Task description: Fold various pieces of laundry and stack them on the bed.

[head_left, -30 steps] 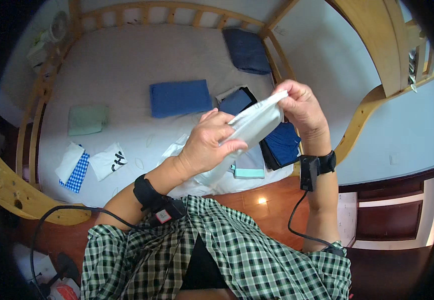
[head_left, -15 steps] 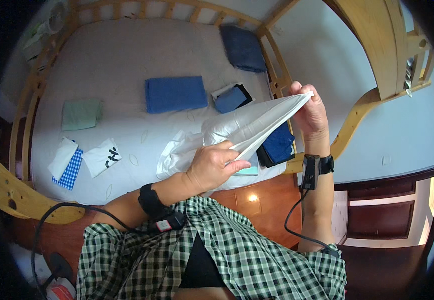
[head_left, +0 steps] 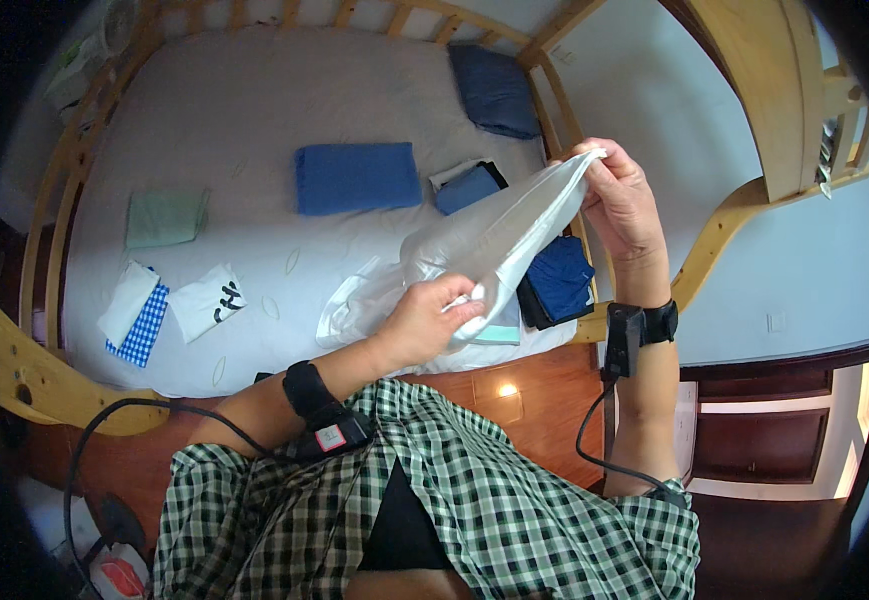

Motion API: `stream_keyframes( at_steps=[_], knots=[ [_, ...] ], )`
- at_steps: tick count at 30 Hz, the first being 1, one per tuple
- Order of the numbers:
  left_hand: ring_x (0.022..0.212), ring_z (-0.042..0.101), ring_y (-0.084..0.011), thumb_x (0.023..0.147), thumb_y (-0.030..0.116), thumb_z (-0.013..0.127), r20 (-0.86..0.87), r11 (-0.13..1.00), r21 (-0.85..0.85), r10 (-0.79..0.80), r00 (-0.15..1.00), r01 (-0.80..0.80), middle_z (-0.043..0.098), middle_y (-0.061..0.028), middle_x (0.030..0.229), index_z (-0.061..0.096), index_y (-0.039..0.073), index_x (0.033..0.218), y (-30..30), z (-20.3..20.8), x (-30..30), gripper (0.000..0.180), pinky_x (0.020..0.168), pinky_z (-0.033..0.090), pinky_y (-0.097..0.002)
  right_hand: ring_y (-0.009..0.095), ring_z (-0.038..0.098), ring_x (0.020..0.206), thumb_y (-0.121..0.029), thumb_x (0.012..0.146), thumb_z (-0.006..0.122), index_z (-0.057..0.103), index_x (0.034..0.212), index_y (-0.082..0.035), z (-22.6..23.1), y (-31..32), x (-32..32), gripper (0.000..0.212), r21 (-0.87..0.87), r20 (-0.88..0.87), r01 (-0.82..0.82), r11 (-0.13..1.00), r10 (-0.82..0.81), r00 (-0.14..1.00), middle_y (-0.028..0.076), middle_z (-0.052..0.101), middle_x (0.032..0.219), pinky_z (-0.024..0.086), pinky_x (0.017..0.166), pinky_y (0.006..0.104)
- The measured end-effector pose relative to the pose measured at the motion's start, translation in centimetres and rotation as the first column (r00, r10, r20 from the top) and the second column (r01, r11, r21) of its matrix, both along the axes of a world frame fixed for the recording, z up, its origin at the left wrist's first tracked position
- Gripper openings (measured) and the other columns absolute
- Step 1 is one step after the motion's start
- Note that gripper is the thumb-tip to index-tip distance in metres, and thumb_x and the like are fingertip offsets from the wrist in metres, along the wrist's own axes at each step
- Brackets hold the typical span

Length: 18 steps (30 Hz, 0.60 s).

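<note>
A white translucent plastic bag (head_left: 499, 225) is stretched between my two hands above the near side of the bed, its edge slanting up to the right. My left hand (head_left: 427, 318) pinches the lower left end of that edge between thumb and fingers. Raised at the right, my right hand (head_left: 621, 205) grips the upper corner. The bag's crumpled white lower part (head_left: 354, 305) reaches down to the mattress. Beneath the bag, a pale green flat item (head_left: 499, 333) is partly hidden. Beside it, dark blue folded clothes (head_left: 559, 280) lie at the bed's edge.
On the mattress (head_left: 224, 120) lie a folded blue cloth (head_left: 358, 178), a green cloth (head_left: 167, 217), a blue checked cloth (head_left: 140, 330), a white printed cloth (head_left: 207, 303) and a small blue-black pile (head_left: 471, 188). A dark blue pillow (head_left: 495, 92) sits far right. Wooden rails (head_left: 54, 240) border the bed.
My left hand has closed its thumb onto the bag's edge. My right hand has moved slightly up and left, and the bag's edge now hangs wider and looser.
</note>
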<state>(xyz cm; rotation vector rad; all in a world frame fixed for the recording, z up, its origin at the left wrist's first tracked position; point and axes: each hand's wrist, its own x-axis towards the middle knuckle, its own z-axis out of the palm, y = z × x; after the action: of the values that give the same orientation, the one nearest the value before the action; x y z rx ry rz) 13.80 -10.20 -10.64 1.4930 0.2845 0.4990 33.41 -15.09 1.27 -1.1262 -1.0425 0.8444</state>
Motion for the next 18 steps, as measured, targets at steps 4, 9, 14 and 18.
stream_keyframes(
  at_steps=[4, 9, 14, 18],
  knots=[
    [0.079, 0.052, -0.0229, 0.071, 0.000, 0.053, 0.248, 0.821, 0.532, 0.081, 0.965, -0.206, 0.048, -0.0137, 0.096, 0.052, 0.000, 0.078, -0.2, -0.9, 0.9, 0.007, 0.064, 0.042, -0.0310, 0.018, 0.056, 0.081, -0.009, 0.076, 0.054, 0.053, 0.089, -0.001, -0.1, 0.4, -1.4, 0.015, -0.038, 0.034, -0.105, 0.994, 0.107, 0.994, 0.008, 0.057, 0.081, 0.044, 0.073, 0.0263],
    [0.085, 0.051, -0.0306, 0.066, 0.001, 0.055, 0.245, 0.700, 0.623, 0.251, 0.937, -0.350, 0.044, -0.0125, 0.107, 0.051, 0.004, 0.076, 1.4, -0.7, 0.9, 0.010, 0.067, 0.044, -0.0357, 0.013, 0.054, 0.077, -0.010, 0.075, 0.055, 0.056, 0.086, -0.001, -0.5, -0.1, -1.0, 0.014, -0.071, 0.072, -0.125, 0.990, 0.130, 0.989, 0.005, 0.057, 0.081, 0.042, 0.072, 0.0244],
    [0.093, 0.047, -0.0329, 0.067, -0.004, 0.052, 0.271, 0.670, 0.611, 0.324, 0.906, -0.422, 0.044, -0.0182, 0.104, 0.052, 0.000, 0.081, 3.3, -2.1, 0.7, 0.014, 0.075, 0.041, -0.0331, 0.009, 0.050, 0.073, -0.009, 0.075, 0.056, 0.057, 0.085, -0.001, -0.7, -0.6, -1.1, 0.012, -0.088, 0.152, -0.144, 0.986, 0.156, 0.976, 0.002, 0.056, 0.079, 0.041, 0.070, 0.0210],
    [0.085, 0.051, -0.0317, 0.068, 0.005, 0.056, 0.241, 0.643, 0.592, 0.434, 0.868, -0.486, 0.045, -0.0163, 0.104, 0.055, 0.001, 0.082, 4.8, -3.1, 0.4, 0.014, 0.069, 0.043, -0.0341, 0.009, 0.050, 0.073, -0.009, 0.075, 0.056, 0.057, 0.085, -0.001, -1.1, -1.0, -1.0, 0.013, -0.098, 0.141, -0.181, 0.978, 0.194, 0.971, 0.002, 0.056, 0.080, 0.041, 0.069, 0.0208]
  ],
)
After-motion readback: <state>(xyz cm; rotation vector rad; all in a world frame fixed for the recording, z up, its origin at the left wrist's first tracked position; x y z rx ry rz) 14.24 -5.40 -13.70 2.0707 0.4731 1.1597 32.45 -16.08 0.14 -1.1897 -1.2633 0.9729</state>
